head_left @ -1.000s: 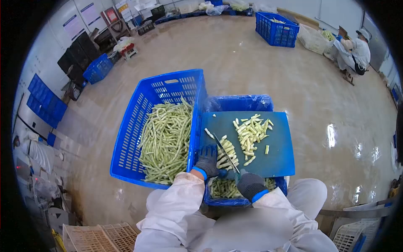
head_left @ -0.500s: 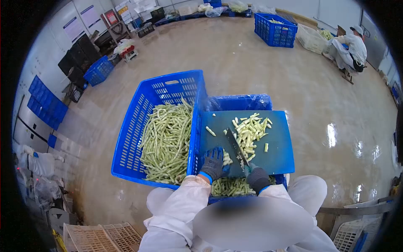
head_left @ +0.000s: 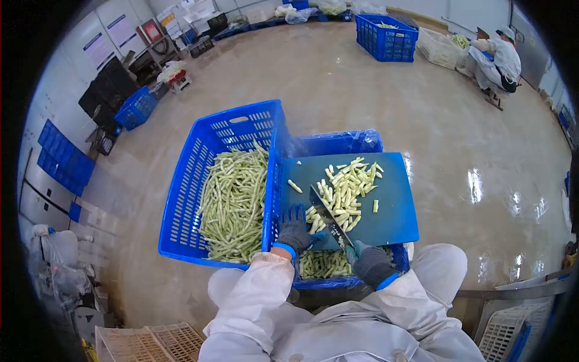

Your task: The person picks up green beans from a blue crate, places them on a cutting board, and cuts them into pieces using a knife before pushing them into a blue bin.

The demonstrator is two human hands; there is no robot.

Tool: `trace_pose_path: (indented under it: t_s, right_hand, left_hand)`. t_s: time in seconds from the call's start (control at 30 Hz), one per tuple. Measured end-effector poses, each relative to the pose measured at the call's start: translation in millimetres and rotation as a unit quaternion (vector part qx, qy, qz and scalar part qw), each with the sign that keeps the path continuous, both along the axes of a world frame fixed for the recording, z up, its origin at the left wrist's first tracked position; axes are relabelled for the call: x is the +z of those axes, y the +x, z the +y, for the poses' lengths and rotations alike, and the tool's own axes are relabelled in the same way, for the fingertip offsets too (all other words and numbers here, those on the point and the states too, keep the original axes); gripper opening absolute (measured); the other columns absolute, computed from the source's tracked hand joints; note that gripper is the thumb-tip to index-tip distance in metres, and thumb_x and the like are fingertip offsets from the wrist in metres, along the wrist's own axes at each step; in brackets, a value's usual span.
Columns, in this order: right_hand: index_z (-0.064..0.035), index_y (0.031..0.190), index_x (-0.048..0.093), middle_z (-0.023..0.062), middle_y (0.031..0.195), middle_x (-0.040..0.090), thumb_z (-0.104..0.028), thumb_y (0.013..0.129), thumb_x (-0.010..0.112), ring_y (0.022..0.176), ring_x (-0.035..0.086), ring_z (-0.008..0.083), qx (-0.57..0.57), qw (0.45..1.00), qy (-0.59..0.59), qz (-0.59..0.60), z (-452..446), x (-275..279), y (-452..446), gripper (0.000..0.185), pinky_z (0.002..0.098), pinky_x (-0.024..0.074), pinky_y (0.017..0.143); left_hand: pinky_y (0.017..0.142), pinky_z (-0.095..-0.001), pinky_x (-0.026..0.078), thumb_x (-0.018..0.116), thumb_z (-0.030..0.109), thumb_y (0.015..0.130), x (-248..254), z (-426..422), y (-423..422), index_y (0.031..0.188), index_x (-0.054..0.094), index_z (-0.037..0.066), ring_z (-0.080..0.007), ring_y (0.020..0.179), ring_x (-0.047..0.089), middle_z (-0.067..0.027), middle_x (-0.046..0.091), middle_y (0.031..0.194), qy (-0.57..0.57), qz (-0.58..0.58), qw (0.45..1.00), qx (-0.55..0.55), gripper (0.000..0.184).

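My right hand (head_left: 370, 263), in a grey and green glove, is closed round the handle of a knife (head_left: 327, 212). Its dark blade slants across a blue-green cutting board (head_left: 392, 205), with small pale bits stuck near the handle end. Cut pale-green bean pieces (head_left: 347, 190) lie heaped along the blade's right side, and a few show to its left. My left hand (head_left: 294, 231), gloved in grey and blue, rests at the board's left edge with fingers stretched out and nothing visible in it. Below the board, more cut beans (head_left: 325, 263) fill a plastic-lined blue crate (head_left: 338, 282).
A large blue crate (head_left: 181, 199) of long whole beans (head_left: 232, 208) stands against the board's left side. Across the wet floor (head_left: 313, 78), a person (head_left: 500, 60) in white sits by a white crate (head_left: 435, 49) and a blue crate (head_left: 386, 42). A beige slatted crate (head_left: 151, 342) is at lower left.
The knife has shifted left and its blade leans more to the left. My left hand has drawn slightly left, its fingers straighter. The whole view has shifted a little.
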State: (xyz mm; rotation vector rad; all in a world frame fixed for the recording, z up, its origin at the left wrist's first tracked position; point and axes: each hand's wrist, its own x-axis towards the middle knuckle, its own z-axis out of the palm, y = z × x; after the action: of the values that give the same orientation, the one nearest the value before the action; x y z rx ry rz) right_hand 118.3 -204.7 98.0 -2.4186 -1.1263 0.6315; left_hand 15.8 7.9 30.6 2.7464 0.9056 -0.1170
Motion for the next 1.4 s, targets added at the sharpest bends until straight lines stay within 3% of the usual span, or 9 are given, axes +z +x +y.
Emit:
trace_pose_path:
  t_s: [0.4,0.57,0.73,0.8,0.87,1.0,1.07,1.23,1.4]
  right_hand:
    - [-0.0070,0.088,0.061,0.0209,0.078,0.065,-0.037,0.088,0.045,0.076,0.064,0.0359,0.069,0.990,-0.113,-0.038,49,-28,-10,0.034,0.0481,0.0487,0.070]
    - [-0.0051,0.091,0.060,0.0215,0.083,0.064,-0.039,0.088,0.046,0.081,0.062,0.0389,-0.009,0.999,-0.047,0.025,53,-62,14,0.037,0.0477,0.0478,0.074]
    - [-0.0071,0.096,0.057,0.0235,0.085,0.063,-0.038,0.088,0.049,0.082,0.061,0.0405,-0.055,0.997,-0.039,0.034,14,-50,22,0.033,0.0491,0.0468,0.073]
    - [-0.0073,0.097,0.057,0.0242,0.083,0.062,-0.037,0.088,0.050,0.080,0.060,0.0412,-0.088,0.991,0.037,0.093,-1,-37,24,0.032,0.0494,0.0464,0.071]
    - [-0.0074,0.097,0.056,0.0238,0.080,0.061,-0.036,0.088,0.051,0.078,0.060,0.0413,-0.070,0.995,0.045,0.051,-17,-23,22,0.030,0.0484,0.0465,0.069]
    - [-0.0077,0.096,0.057,0.0221,0.078,0.062,-0.033,0.088,0.052,0.074,0.060,0.0404,-0.056,0.996,0.041,0.065,-31,-14,6,0.027,0.0477,0.0464,0.065]
    - [-0.0088,0.091,0.058,0.0208,0.072,0.062,-0.035,0.088,0.051,0.070,0.061,0.0389,-0.003,0.999,0.042,-0.015,-32,-13,0,0.027,0.0479,0.0468,0.063]
    - [-0.0095,0.086,0.058,0.0190,0.066,0.061,-0.040,0.088,0.049,0.065,0.062,0.0368,0.040,0.998,-0.019,-0.037,-26,-9,-7,0.032,0.0465,0.0475,0.060]
    - [-0.0085,0.084,0.057,0.0187,0.065,0.061,-0.040,0.088,0.048,0.064,0.062,0.0361,0.056,0.997,-0.028,-0.035,-11,-5,-7,0.033,0.0473,0.0474,0.060]
  left_hand:
    - [0.106,-0.0501,0.021,0.052,0.049,0.081,-45,-14,-12,0.137,0.025,-0.007,-0.0448,0.126,0.028,-0.0297,0.031,0.135,0.072,-0.058,0.995,-0.022,0.084]
    - [0.104,-0.0541,0.020,0.050,0.043,0.085,-58,-22,-15,0.137,0.027,-0.005,-0.0431,0.127,0.028,-0.0272,0.033,0.136,0.083,-0.087,0.992,-0.025,0.074]
    - [0.105,-0.0532,0.020,0.050,0.045,0.085,-66,-18,2,0.139,0.026,-0.001,-0.0416,0.128,0.028,-0.0263,0.032,0.136,0.107,-0.093,0.989,-0.030,0.075]
    - [0.106,-0.0522,0.020,0.052,0.046,0.083,-59,-11,12,0.139,0.026,0.000,-0.0414,0.128,0.028,-0.0262,0.032,0.136,0.131,-0.101,0.986,-0.028,0.076]
    - [0.107,-0.0497,0.020,0.056,0.051,0.080,-45,-6,8,0.140,0.024,0.001,-0.0423,0.130,0.025,-0.0268,0.031,0.138,0.000,-0.122,0.992,-0.016,0.084]
    - [0.108,-0.0463,0.021,0.063,0.056,0.074,-31,-11,-31,0.141,0.020,0.000,-0.0437,0.129,0.026,-0.0275,0.027,0.140,-0.112,-0.167,0.978,0.048,0.098]
    - [0.108,-0.0449,0.024,0.067,0.054,0.073,-46,-10,-41,0.141,0.020,0.000,-0.0437,0.128,0.027,-0.0291,0.026,0.140,-0.096,-0.191,0.977,0.030,0.099]
    - [0.102,-0.0449,0.032,0.072,0.046,0.071,-29,-29,-41,0.133,0.036,-0.001,-0.0406,0.122,0.039,-0.0259,0.042,0.130,-0.041,-0.194,0.978,0.060,0.086]
    - [0.102,-0.0467,0.032,0.067,0.045,0.074,-28,-29,-39,0.131,0.040,0.001,-0.0406,0.121,0.039,-0.0240,0.043,0.131,-0.056,-0.202,0.975,0.071,0.076]
